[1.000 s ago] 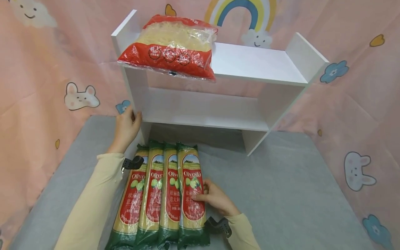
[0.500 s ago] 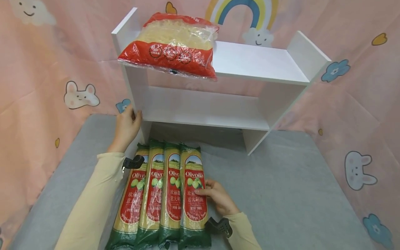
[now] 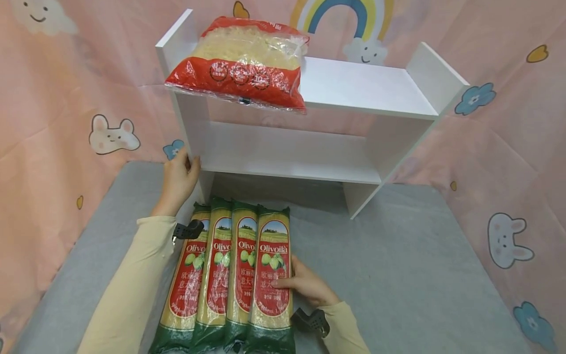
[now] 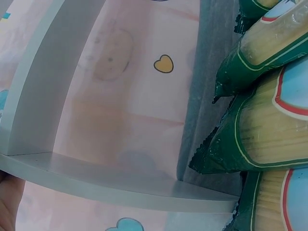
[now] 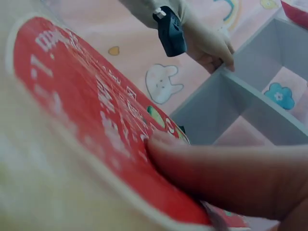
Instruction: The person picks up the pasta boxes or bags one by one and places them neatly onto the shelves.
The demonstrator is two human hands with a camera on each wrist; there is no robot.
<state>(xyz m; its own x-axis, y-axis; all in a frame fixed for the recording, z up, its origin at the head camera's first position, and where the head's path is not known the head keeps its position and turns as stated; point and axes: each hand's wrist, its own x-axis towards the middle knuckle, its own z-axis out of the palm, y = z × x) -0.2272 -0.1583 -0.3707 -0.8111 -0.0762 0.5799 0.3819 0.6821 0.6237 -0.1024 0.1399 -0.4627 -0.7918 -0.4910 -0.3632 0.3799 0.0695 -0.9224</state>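
My left hand [image 3: 179, 179] grips the left upright of a white shelf unit [image 3: 292, 152], thumb at the front edge. In the left wrist view only a bit of that hand [image 4: 8, 199] shows beside the panel. My right hand [image 3: 311, 282] holds the rightmost spaghetti pack [image 3: 270, 275] by its right edge, thumb on the red label; the other fingers are mostly hidden behind it. This pack has green ends and overlaps the neighbouring spaghetti pack [image 3: 242, 275]. Several such packs lie side by side in front of the shelf's left part.
A red and clear bag of pale noodles [image 3: 247, 64] lies on the shelf's top board at the left, its front overhanging the edge. Grey cloth [image 3: 411, 275] covers the table. Behind hangs a pink patterned curtain [image 3: 486, 147].
The rightmost spaghetti pack shifted slightly right, then its lower end swung left, so it now leans with its top to the right. My left hand stays on the shelf.
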